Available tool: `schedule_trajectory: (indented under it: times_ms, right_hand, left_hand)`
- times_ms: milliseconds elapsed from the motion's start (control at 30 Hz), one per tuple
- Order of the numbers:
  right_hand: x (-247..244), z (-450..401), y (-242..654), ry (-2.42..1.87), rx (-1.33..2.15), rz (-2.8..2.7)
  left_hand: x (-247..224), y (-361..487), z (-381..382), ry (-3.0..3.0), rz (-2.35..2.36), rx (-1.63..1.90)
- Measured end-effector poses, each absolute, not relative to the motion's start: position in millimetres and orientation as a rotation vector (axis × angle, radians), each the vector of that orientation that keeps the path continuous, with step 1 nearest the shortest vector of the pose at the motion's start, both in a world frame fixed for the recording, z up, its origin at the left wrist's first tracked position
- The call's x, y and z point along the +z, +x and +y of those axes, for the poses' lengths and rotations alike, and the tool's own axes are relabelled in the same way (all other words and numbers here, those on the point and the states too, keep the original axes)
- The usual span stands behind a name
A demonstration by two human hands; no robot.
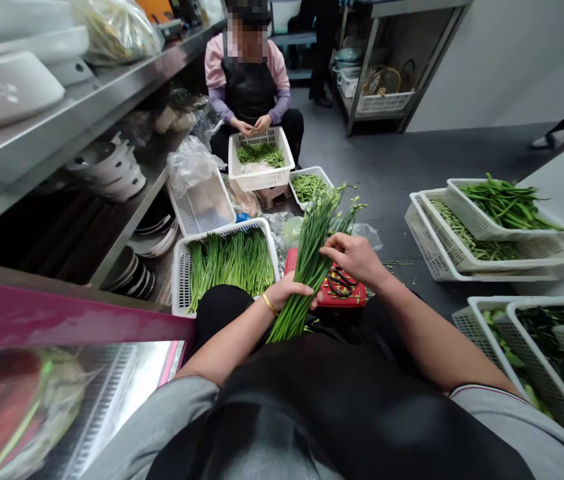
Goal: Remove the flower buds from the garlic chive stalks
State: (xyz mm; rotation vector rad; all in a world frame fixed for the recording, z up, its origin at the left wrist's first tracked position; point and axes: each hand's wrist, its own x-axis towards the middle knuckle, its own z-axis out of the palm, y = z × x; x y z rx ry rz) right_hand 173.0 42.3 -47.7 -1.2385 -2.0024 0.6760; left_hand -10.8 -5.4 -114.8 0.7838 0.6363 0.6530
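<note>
A thick bunch of long green stems with buds at the top leans upright over my lap. My left hand, with a gold bracelet at the wrist, is wrapped round its lower part. On the right side of the bunch my right hand has thumb and forefinger pinched at the stems; what lies between them is too small to make out. Behind my hands is a red stool with black-handled scissors and green scraps on it. To the left, a white basket holds more laid-out green stems.
Ahead sits a person in a black apron, hands over a white basket of greens. Stacked vegetable baskets stand at right, more below them. A metal shelf with dishes runs along the left.
</note>
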Motion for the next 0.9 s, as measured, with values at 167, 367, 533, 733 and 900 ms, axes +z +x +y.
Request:
schedule_trajectory:
  times_ms: [167, 367, 533, 733, 900]
  right_hand:
    - [-22, 54, 194, -1.214, 0.562, -1.755]
    - [3, 72, 215, -1.210, 0.476, -1.784]
    - [1, 41, 209, -1.161, 0.243, -1.631]
    - [-46, 22, 179, -1.335, 0.140, -2.314]
    - [-54, 27, 179, -1.483, 0.039, -2.385]
  left_hand:
    - [-112, -12, -6, 0.850, 0.584, 0.567]
    - [-116, -7, -8, 0.933, 0.662, 0.606]
    - [-114, -1, -7, 0.933, 0.804, 0.723]
    - [-110, 0, -10, 0.930, 0.899, 0.777]
    - [-109, 1, -13, 0.915, 0.902, 0.773]
